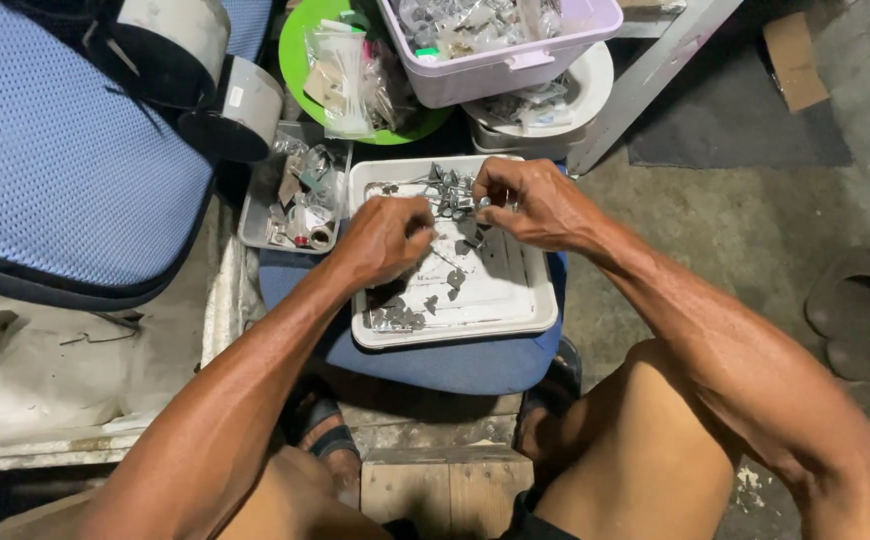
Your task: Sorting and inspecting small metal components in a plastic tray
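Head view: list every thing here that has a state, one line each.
White tray: open, flat on a blue cushion, metal pieces scattered inside.
Left hand: closed, over the tray.
Right hand: fingers pinched on a small metal piece.
Lilac bin: uncovered, full.
Green bowl: holds plastic bags.

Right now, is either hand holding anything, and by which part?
The right hand pinches a small metal piece at its fingertips over the white tray; which part cannot be told. The left hand is closed, contents hidden.
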